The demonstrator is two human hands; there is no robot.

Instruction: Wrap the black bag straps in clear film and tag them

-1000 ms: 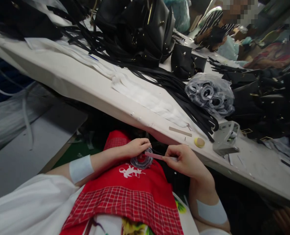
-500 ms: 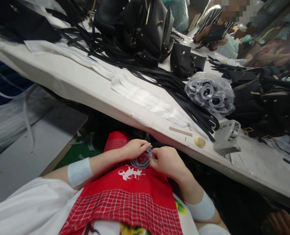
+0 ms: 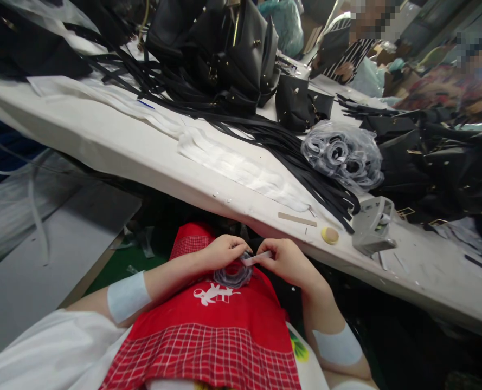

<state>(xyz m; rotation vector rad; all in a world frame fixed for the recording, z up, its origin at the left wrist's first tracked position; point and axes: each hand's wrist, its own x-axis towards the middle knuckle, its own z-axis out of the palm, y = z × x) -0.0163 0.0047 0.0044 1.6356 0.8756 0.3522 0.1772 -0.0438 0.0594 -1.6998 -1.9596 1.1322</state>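
Observation:
Above my lap, a roll of clear, greyish tape (image 3: 233, 277) rests against the red apron (image 3: 171, 309). My left hand (image 3: 226, 252) is closed on the roll's upper edge. With thumb and finger, my right hand (image 3: 279, 260) pinches a pale, translucent strip (image 3: 257, 258) that stretches toward the roll. Where the strip joins the roll is partly hidden by the left fingers. Both hands are just below the near edge of the white table (image 3: 151, 157).
On the table lie black straps (image 3: 281, 146), white strips (image 3: 241, 168), a bag of clear rolls (image 3: 342, 154), a tape dispenser (image 3: 373, 225), a small yellow roll (image 3: 329, 235) and black handbags (image 3: 241, 49). A co-worker in striped clothing (image 3: 348, 59) is across the table.
My right hand has drawn away to the right, and a pale strip now shows between it and the roll. The co-worker has raised a black piece. The view has shifted slightly.

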